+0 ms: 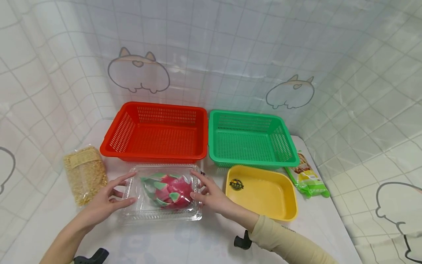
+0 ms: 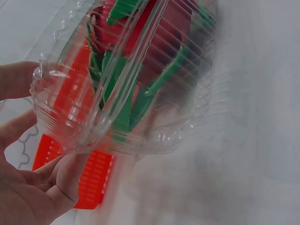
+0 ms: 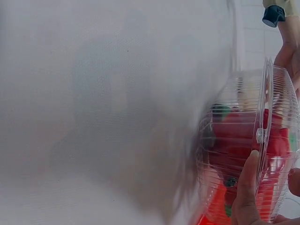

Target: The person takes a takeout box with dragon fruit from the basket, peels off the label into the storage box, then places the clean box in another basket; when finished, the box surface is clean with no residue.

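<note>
A clear plastic clamshell box (image 1: 138, 211) with its lid down lies between my hands, in front of the red basket. Inside it is a pink dragon fruit (image 1: 174, 190) with green scales, also visible through the plastic in both wrist views. My left hand (image 1: 105, 200) holds the box's left end, thumb and fingers spread along the side. At the opposite end, my right hand (image 1: 212, 196) grips the right side. In the right wrist view, the right thumb (image 3: 247, 180) presses near the seam between lid and base.
Behind the box stand a red basket (image 1: 165, 141) and a green basket (image 1: 244, 145), side by side. A yellow tray (image 1: 260, 192) sits to the right. A bag of yellow grains (image 1: 85, 176) lies at left, and a green snack packet (image 1: 308, 178) at far right.
</note>
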Tool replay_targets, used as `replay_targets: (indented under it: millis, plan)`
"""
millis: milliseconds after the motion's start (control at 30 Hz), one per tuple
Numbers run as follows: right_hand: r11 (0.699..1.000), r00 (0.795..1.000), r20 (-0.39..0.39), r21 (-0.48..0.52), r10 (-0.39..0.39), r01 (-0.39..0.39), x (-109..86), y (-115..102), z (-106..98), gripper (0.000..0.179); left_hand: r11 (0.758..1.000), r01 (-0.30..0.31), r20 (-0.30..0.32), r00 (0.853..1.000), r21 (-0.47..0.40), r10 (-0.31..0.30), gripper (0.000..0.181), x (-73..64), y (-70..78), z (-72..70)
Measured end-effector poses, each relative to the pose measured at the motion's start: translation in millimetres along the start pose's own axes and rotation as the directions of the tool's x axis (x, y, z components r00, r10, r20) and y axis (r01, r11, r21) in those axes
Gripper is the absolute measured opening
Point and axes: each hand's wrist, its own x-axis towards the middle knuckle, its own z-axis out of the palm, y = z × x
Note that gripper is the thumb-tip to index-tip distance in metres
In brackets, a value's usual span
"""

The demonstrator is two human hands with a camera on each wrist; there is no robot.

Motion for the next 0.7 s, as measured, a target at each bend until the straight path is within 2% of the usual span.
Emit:
replay_targets:
  millis: [200,433,700]
  plan:
    - [1.000,1.000,-0.005,0.000,0.002,-0.002,-2.9,-1.5,-2.5,0.069,0.999,-0.032,-0.004,0.999,-0.005,0.032,0.076,-1.4,3.2,-2.5]
    - [0.998,1.000,-0.004,0.055,0.021,-0.020,-7.6,-6.8,-10.3,0.069,0.999,-0.029,0.011,1.000,-0.032,0.030,0.077,-3.1,9.0,-2.1]
    - [0.998,0.999,-0.042,0.059,0.034,-0.031,-22.4,-26.7,-31.2,0.065,0.999,-0.051,-0.019,0.999,-0.018,0.051,0.077,-8.1,34.8,4.8]
